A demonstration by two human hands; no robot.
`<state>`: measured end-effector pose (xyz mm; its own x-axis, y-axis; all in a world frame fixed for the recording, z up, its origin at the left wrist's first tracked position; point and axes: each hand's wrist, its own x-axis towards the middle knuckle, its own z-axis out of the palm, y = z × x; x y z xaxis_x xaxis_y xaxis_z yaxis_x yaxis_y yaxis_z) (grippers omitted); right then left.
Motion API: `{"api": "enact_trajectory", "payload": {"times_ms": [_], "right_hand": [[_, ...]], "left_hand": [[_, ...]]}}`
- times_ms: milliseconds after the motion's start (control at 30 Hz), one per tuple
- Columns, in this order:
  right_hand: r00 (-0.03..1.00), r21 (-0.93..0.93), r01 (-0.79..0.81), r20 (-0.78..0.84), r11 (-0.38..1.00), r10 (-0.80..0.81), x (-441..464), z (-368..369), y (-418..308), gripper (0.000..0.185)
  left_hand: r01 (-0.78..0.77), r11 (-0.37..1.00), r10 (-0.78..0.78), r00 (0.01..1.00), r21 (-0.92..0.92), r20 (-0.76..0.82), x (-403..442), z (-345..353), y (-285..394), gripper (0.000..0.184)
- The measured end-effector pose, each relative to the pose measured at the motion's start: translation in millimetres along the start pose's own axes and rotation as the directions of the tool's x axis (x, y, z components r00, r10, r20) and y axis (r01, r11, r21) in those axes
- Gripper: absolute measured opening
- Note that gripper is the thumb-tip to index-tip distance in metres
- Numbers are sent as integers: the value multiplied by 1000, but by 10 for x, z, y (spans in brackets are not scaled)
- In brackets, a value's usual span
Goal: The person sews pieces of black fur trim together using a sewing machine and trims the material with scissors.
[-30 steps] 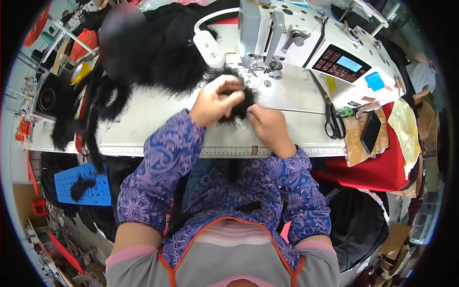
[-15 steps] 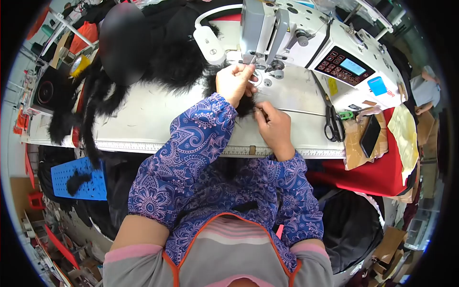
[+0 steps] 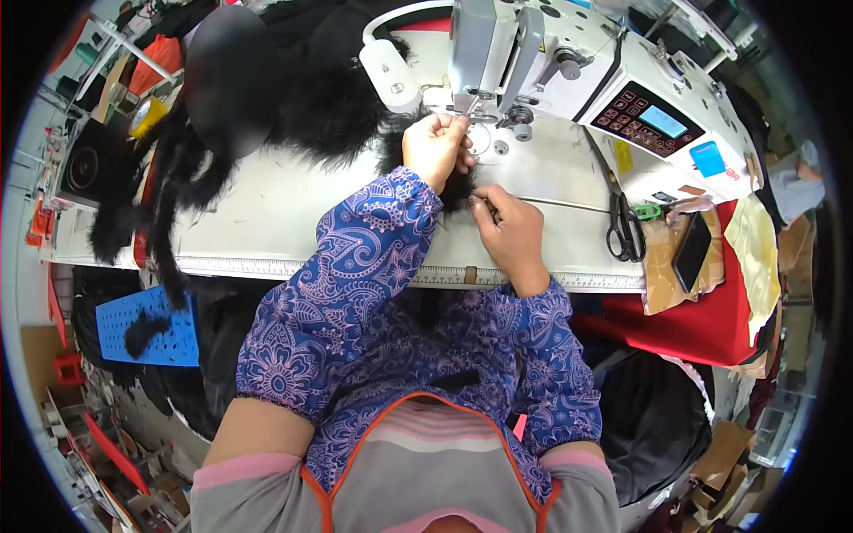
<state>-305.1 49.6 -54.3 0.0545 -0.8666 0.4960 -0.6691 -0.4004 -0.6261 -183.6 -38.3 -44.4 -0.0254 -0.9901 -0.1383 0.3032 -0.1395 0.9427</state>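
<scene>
A strip of black fur (image 3: pixel 457 191) lies on the sewing table in front of the white sewing machine (image 3: pixel 569 67). My left hand (image 3: pixel 433 151) is closed on its upper part, thumb and forefinger pinched just below the needle area. Lower down on the right, my right hand (image 3: pixel 511 233) has its thumb and fingers pressed together at the fur's edge. My palms hide part of the strip. More black fur (image 3: pixel 324 115) is heaped left of the machine's white lamp (image 3: pixel 391 78).
Black scissors (image 3: pixel 625 233) and a dark phone (image 3: pixel 691 252) on cardboard sit to the right. A ruler strip (image 3: pixel 355 274) runs along the table's front edge. A blue perforated board (image 3: pixel 182 333) is at lower left. Another person (image 3: pixel 793 191) appears at far right.
Both hands keep nearly the same place and grip on the fur. The view has shifted very slightly.
</scene>
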Motion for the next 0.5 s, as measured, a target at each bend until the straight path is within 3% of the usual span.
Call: {"api": "enact_trajectory", "payload": {"times_ms": [133,267,400,500], "right_hand": [[1000,-19,28,11,999,-28,-10,-3,14,6],[1000,15,4,16,1000,-4,-7,-15,11,6],[999,-10,8,33,1000,-8,-6,-17,11,6],[999,-16,22,39,1000,-21,-20,-34,18,7]], "left_hand": [[162,983,-170,979,81,110,83,44,-17,15],[191,973,-206,972,127,117,183,34,17,18],[174,977,-181,982,124,46,191,75,-19,14],[12,970,-4,999,242,-31,171,32,-67,15]]}}
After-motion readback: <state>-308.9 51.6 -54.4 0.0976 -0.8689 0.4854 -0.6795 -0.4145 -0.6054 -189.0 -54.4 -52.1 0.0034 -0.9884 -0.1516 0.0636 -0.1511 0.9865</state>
